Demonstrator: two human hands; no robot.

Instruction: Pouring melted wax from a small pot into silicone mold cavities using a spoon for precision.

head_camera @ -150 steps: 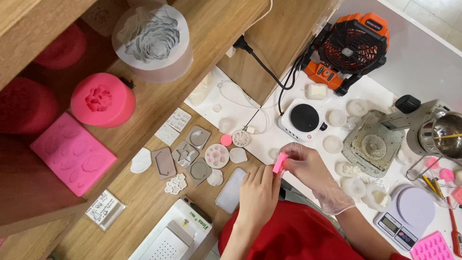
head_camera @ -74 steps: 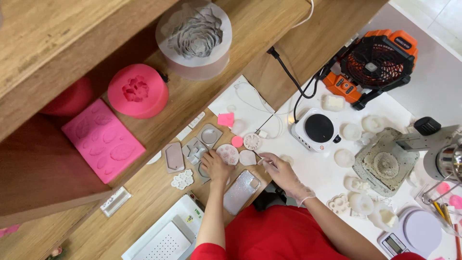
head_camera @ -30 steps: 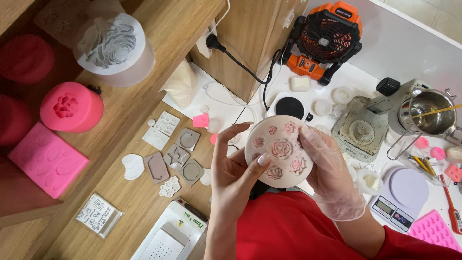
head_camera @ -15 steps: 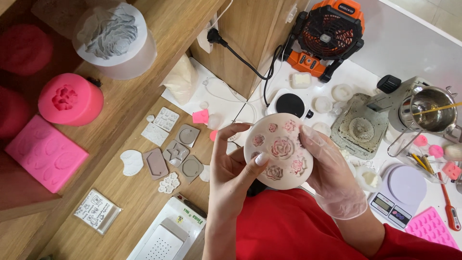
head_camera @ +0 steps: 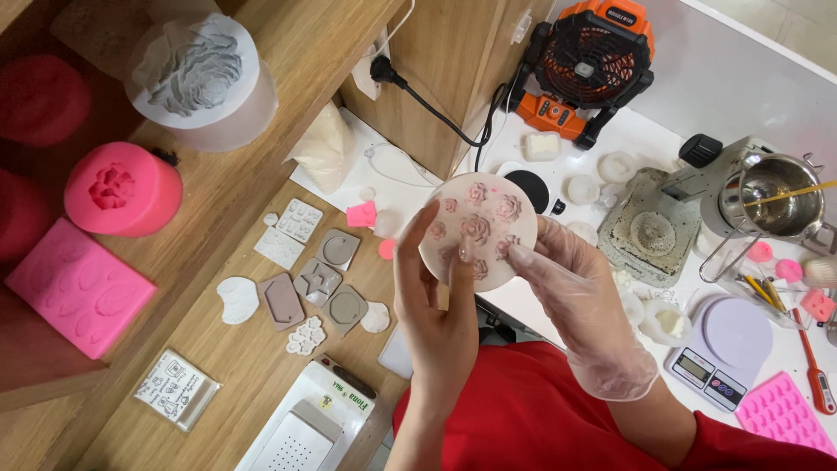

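Observation:
I hold a round pale silicone mould [head_camera: 486,209] with several pink rose shapes up in front of me, above the table edge. My left hand [head_camera: 434,305], bare, grips its lower left rim, with the index finger pressing on the face. My right hand [head_camera: 575,301], in a clear thin glove, holds the lower right rim, fingertips touching the mould's surface. Below the hands is my red shirt [head_camera: 523,419].
Small grey and white moulds [head_camera: 318,279] lie on the wooden top. Pink moulds [head_camera: 122,187] and a large white rose mould [head_camera: 200,74] stand at left. An orange fan [head_camera: 593,61], a steel pot [head_camera: 776,192], a scale [head_camera: 724,344] and a white box [head_camera: 305,427] surround me.
Earlier my hands worked among the small moulds on the table; since then they lifted the round rose mould. In the last half second it shifted only slightly, with my left index finger pressing its face.

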